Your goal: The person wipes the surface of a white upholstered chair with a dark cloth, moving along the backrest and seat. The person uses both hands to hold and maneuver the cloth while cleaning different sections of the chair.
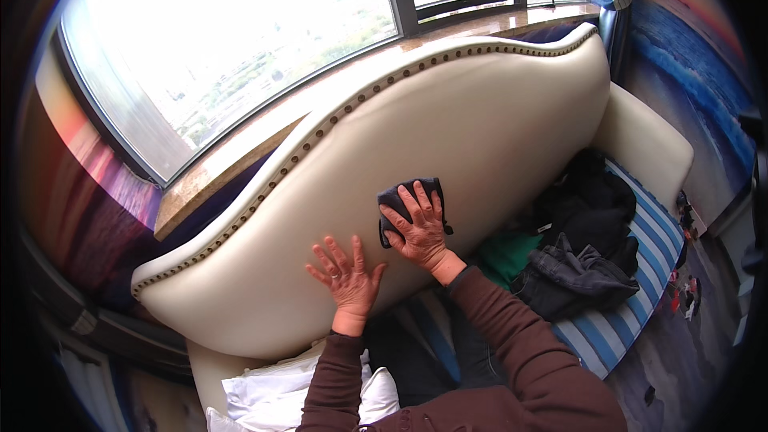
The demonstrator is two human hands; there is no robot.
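Before me stands the cream upholstered backrest (pixel 498 108) of a sofa, its curved top edge lined with a row of dark nailheads. My right hand (pixel 423 231) presses a folded dark cloth (pixel 393 198) flat against the middle of it, fingers spread over the cloth. Lower and to the left, my left hand (pixel 350 279) lies with fingers apart against the same surface, holding nothing. A ring is on one of its fingers. The cloth's lower right part is hidden under my right hand.
Dark clothes (pixel 582 252) and a green cloth (pixel 510 255) lie on the blue-and-white striped seat (pixel 645 210) at right. White pillows (pixel 270 396) are at lower left. Behind the backrest run a stone windowsill (pixel 222 186) and a large window (pixel 240 30). The sofa's armrest (pixel 651 138) bounds the right end.
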